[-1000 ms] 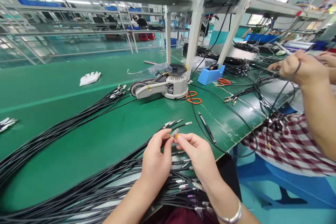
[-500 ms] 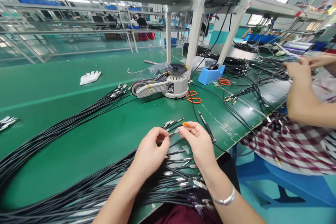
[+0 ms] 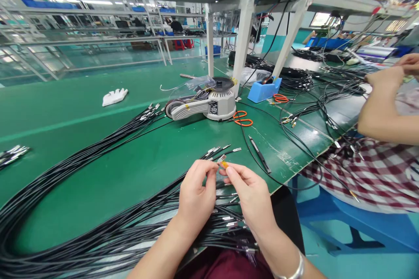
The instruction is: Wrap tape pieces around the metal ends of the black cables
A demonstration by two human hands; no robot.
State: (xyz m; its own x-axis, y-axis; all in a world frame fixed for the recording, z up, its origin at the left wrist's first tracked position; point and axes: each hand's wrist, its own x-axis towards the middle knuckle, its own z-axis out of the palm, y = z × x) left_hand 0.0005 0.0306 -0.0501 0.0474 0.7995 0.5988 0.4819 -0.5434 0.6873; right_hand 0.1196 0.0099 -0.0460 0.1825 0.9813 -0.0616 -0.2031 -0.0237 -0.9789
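Note:
My left hand (image 3: 195,194) and my right hand (image 3: 250,194) meet above the near edge of the green bench (image 3: 75,113). Both pinch the metal end of a black cable (image 3: 221,159); a small orange piece (image 3: 224,164) shows at my right fingertips. Under the hands lies a thick bundle of black cables (image 3: 98,231) with several metal ends fanned out to the right (image 3: 225,222). More loose cable ends (image 3: 219,150) rest just beyond my fingers. A silver bracelet circles my right wrist.
A grey tape dispenser (image 3: 209,103) stands mid-bench, with orange scissors (image 3: 242,118), a blue tape holder (image 3: 263,89) and a black tool (image 3: 259,160) to its right. A white glove (image 3: 114,96) lies far left. A co-worker's arm (image 3: 381,107) handles cables at the right.
My hands drew apart half a second ago, the right holding the orange piece, and have come back together on the cable end. The co-worker's hands rose and moved right.

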